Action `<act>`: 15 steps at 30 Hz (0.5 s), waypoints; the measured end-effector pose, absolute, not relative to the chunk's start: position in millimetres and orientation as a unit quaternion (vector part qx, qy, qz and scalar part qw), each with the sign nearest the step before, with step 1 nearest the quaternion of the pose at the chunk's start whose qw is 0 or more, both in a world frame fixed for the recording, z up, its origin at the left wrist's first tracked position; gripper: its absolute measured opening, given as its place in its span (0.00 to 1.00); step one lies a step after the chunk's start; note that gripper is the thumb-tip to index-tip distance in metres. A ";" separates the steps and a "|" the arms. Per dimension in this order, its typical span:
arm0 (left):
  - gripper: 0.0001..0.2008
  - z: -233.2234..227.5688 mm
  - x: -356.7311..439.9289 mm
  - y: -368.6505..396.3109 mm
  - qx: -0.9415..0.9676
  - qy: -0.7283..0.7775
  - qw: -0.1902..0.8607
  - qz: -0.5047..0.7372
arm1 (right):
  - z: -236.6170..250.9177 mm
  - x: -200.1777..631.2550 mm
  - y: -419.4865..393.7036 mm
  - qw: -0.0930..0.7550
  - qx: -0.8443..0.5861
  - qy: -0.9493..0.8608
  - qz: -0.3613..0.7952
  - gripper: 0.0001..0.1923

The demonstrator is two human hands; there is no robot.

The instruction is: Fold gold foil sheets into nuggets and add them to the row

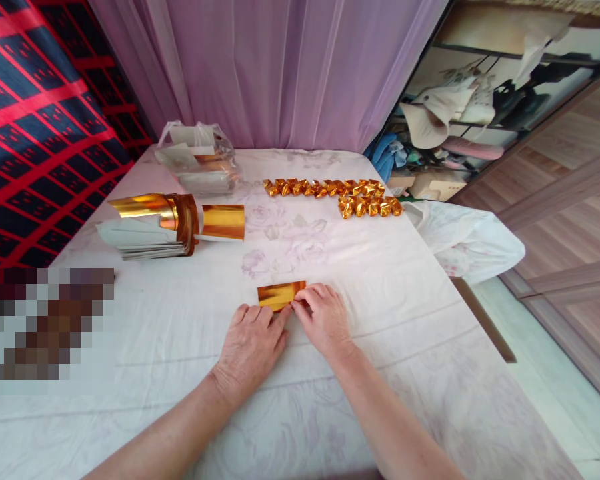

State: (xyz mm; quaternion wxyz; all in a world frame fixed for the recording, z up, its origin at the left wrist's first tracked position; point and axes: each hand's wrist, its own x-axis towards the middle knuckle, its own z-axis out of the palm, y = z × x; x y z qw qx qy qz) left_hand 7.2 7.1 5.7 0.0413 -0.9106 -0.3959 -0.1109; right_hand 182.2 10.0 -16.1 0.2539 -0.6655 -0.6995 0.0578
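A small gold foil sheet lies flat on the white cloth-covered table in front of me. My left hand rests palm down, its fingertips pressing the sheet's near edge. My right hand pinches the sheet's right near corner between thumb and fingers. Both hands touch the same sheet.
A stack of gold and silver foil sheets with a curled gold piece sits at the left. A plastic bag of foil lies behind it. Several folded gold pieces form rows at the back. A white bag hangs off the right edge.
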 end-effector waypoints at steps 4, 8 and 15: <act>0.17 6.1 9.3 10.2 -0.908 -0.409 0.034 -0.088 | -14.7 182.0 9.6 0.249 -0.669 -0.697 0.067 0.03; 0.17 6.0 5.4 10.3 -0.908 -0.408 0.038 -0.085 | -13.9 181.6 9.1 0.244 -0.673 -0.694 0.070 0.03; 0.16 6.7 -8.7 9.4 -0.909 -0.400 0.057 -0.104 | -15.2 182.0 9.5 0.251 -0.671 -0.693 0.071 0.03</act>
